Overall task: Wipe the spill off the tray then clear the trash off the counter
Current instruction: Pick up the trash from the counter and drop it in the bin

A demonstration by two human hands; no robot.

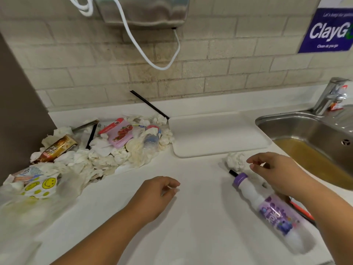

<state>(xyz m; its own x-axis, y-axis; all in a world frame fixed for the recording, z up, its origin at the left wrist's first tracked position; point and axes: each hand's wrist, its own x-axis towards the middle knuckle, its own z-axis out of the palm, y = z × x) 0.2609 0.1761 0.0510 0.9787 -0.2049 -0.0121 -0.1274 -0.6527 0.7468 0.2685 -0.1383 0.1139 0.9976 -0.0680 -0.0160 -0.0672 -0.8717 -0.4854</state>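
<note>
The trash heap (pixel 107 148) touches the left edge of our white tray (pixel 217 134); a crumpled tissue (pixel 236 160) lies just off its front edge. Before the tray our left hand (pixel 156 194) and right hand (pixel 273 173) hover, fingers loosely curled and empty, with bench (pixel 200 203) showing between them.

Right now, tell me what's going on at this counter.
A person is cleaning up at a white counter. Both hands hold nothing: the left hand hovers over bare counter, and the right hand hovers above a purple-capped bottle lying on its side, next to a crumpled tissue. The white tray shows no spill. A pile of tissues and wrappers sits at the left beside a smiley-face plastic bag, not yet cleared. The sink at right holds brownish liquid.
</note>
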